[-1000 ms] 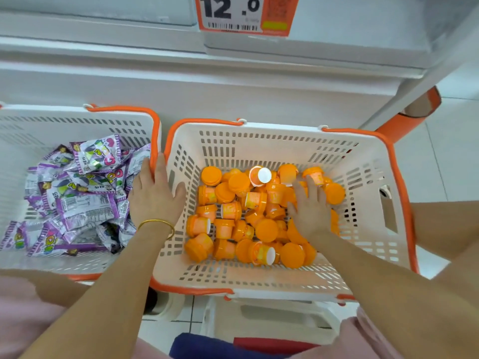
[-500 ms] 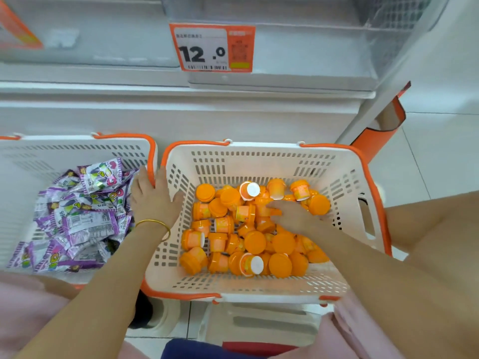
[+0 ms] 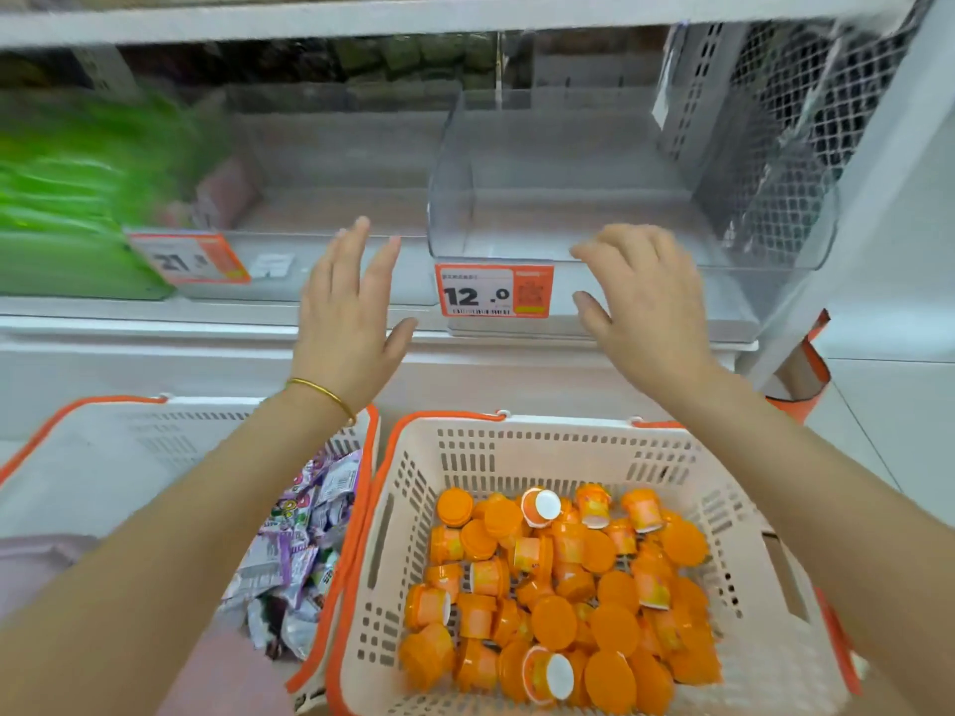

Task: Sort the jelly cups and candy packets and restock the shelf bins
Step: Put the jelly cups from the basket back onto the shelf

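Both hands are raised in front of the shelf, empty, fingers spread and gripping nothing: the left hand (image 3: pixel 347 323), with a gold bangle (image 3: pixel 324 394) on its wrist, at about 11 o'clock from the picture's middle, the right hand (image 3: pixel 643 307) at about 1 o'clock. Behind the right hand sits a clear plastic bin (image 3: pixel 568 198) with nothing visible inside, and an orange price tag (image 3: pixel 493 292) reading 12.0 hangs on its front between the two hands. A second price tag (image 3: pixel 188 258), blurred, hangs at 10 o'clock, beside blurred green packs (image 3: pixel 62 209) at far left. Wire mesh (image 3: pixel 806 126) closes the shelf end at 2 o'clock. Two white baskets with orange rims stand below the shelf, side by side and touching. The right basket (image 3: pixel 517 452), at 5 o'clock, holds the orange jelly cups (image 3: pixel 563 586), a loose heap of several dozen, too jumbled to count exactly. The left basket (image 3: pixel 129 457), at 8 o'clock, holds the purple candy packets (image 3: pixel 299 550), partly hidden by the left forearm, so their number cannot be told.
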A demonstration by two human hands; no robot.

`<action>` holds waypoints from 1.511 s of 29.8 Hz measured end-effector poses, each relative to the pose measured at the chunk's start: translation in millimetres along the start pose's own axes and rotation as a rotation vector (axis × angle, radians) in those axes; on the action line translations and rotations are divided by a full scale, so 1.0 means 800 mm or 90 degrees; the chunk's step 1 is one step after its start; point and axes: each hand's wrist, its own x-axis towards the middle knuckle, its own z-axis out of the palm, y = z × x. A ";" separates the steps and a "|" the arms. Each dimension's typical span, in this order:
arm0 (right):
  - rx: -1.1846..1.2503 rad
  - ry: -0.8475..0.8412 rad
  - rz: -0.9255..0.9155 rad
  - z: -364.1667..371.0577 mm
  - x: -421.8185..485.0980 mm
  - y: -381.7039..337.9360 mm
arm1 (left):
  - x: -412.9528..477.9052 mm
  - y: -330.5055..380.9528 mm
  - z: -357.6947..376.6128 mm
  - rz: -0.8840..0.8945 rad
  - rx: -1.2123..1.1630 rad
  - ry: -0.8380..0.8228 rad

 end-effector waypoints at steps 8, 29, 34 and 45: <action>-0.022 -0.047 0.039 0.025 0.022 0.001 | 0.022 0.014 0.007 0.164 0.010 -0.025; 0.115 -0.704 0.025 0.218 -0.215 -0.008 | -0.070 0.049 0.095 0.343 -0.070 -0.233; 0.058 -0.780 0.184 0.272 -0.241 -0.050 | -0.087 0.029 0.113 0.323 -0.026 -0.342; 0.268 -0.674 0.373 0.244 -0.226 -0.042 | -0.092 0.037 0.118 0.065 -0.098 -0.528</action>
